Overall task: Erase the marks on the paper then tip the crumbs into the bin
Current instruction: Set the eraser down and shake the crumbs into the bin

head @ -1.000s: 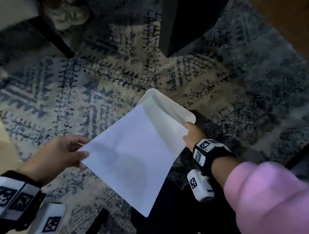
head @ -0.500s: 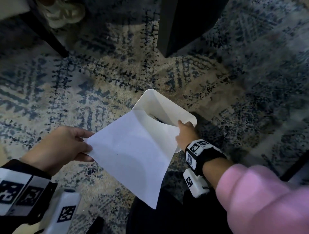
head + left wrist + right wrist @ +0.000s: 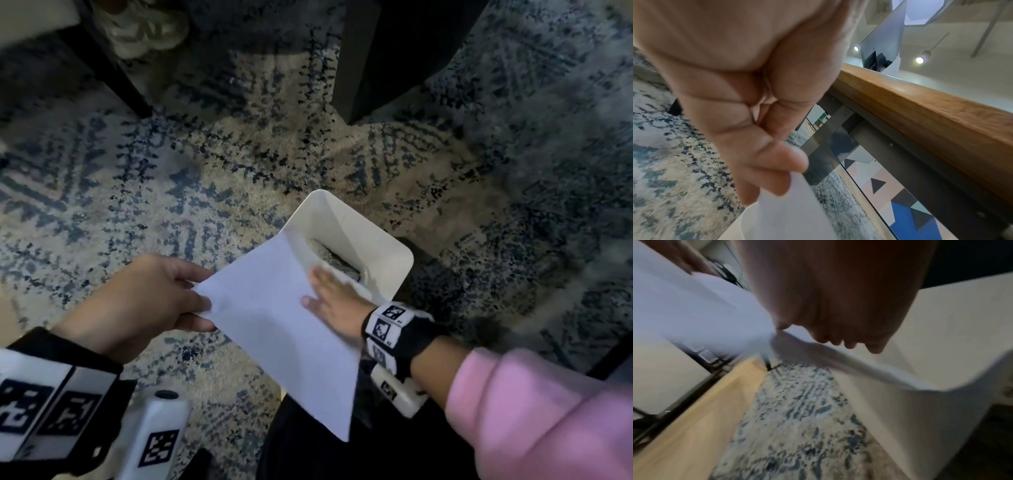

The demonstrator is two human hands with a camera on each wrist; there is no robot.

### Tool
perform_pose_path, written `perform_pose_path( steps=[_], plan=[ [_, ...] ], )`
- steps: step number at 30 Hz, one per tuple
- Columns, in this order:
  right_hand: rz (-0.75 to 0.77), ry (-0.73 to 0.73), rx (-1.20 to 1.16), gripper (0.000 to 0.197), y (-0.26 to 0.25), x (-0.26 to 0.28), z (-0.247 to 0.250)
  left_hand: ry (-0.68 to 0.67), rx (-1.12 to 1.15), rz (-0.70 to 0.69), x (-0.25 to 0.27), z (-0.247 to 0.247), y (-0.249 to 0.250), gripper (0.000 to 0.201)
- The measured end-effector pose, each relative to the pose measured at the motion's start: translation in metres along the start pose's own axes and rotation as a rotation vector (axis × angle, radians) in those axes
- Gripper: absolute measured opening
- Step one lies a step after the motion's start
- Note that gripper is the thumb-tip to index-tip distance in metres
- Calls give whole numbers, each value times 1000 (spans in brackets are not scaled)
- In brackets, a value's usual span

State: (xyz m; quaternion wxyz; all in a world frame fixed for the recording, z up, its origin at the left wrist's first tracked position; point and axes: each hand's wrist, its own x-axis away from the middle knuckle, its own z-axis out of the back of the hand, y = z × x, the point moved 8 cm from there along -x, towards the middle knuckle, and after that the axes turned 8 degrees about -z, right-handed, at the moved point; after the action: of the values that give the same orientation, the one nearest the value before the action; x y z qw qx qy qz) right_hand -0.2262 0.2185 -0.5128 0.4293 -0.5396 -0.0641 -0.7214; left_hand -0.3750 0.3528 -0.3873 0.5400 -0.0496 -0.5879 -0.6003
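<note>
The paper [image 3: 274, 329] is lying tilted at the centre of the head view, its far corner dipping into the white bin [image 3: 346, 219] standing on the patterned rug [image 3: 205, 164]; the left hand [image 3: 137, 301] is pinching the sheet's left corner, thumb on top, fingers beneath; the right hand [image 3: 332, 298] is lying flat on the sheet near the bin's rim, fingers straight, gripping nothing; no crumbs are visible at this sharpness. To do the tipping well, the sheet probably wants a steeper slope towards the bin; the flat hand should be sweeping lightly towards the low corner, keeping that corner inside the rim so nothing is landing on the rug.
</note>
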Motion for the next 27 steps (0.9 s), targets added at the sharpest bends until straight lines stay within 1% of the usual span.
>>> perform_pose_path(
  steps=[1, 2, 3, 4, 7, 8, 9, 10, 11, 13, 14, 15, 16, 18, 19, 20, 21, 22, 23, 25, 26, 27],
  plan=[
    [-53, 32, -4, 68, 10, -2, 10, 0, -4, 4, 0, 1, 0, 22],
    [-64, 58, -12, 68, 13, -2, 17, 0, -9, 10, -1, 1, 1, 22],
    [-39, 73, -14, 68, 8, 2, 23, 0, -12, 18, -2, 0, 1, 22],
    [18, 77, -16, 68, -3, 7, 26, 0, -13, 22, -3, -1, 2, 22],
    [299, 10, 1, 68, -50, 29, 13, 2, -14, 11, -7, -7, 5, 25],
    [363, -33, 15, 67, -57, 32, 2, 5, -22, 5, -9, -8, 5, 24],
    [378, -69, 33, 67, -55, 32, -6, 7, -32, -1, -10, -8, 5, 24],
    [327, -87, 56, 66, -43, 26, -11, 6, -38, -4, -10, -8, 4, 24],
    [225, -79, 88, 65, -24, 18, -9, 6, -39, -4, -10, -7, 3, 24],
    [19, -4, 129, 65, 12, 8, 7, 8, -30, -1, -9, -4, 2, 24],
    [-21, 38, 112, 65, 20, 9, 17, 8, -24, 0, -9, -2, 2, 23],
    [-6, 70, 77, 65, 18, 12, 24, 7, -22, 1, -10, -2, 2, 23],
    [56, 88, 38, 66, 8, 19, 27, 7, -19, 3, -10, -2, 2, 23],
    [249, 68, -30, 66, -30, 43, 22, 9, -7, 8, -13, -5, 3, 23],
    [337, 33, -63, 66, -49, 56, 14, 12, 1, 7, -14, -6, 4, 23],
    [392, -14, -94, 66, -61, 65, 4, 13, 12, 5, -16, -7, 5, 23],
    [412, -64, -124, 66, -65, 69, -6, 13, 23, 4, -17, -8, 5, 22],
    [391, -96, -147, 64, -59, 66, -14, 13, 34, 4, -17, -8, 6, 22],
    [326, -115, -153, 60, -44, 59, -19, 14, 43, 4, -17, -6, 6, 23],
    [98, -98, -96, 57, 2, 38, -18, 13, 53, 10, -15, 0, 5, 23],
    [-13, -63, -50, 58, 24, 31, -11, 11, 50, 15, -13, 3, 4, 23],
    [-82, -22, -12, 60, 39, 26, -2, 9, 43, 19, -12, 5, 3, 23]
  ],
)
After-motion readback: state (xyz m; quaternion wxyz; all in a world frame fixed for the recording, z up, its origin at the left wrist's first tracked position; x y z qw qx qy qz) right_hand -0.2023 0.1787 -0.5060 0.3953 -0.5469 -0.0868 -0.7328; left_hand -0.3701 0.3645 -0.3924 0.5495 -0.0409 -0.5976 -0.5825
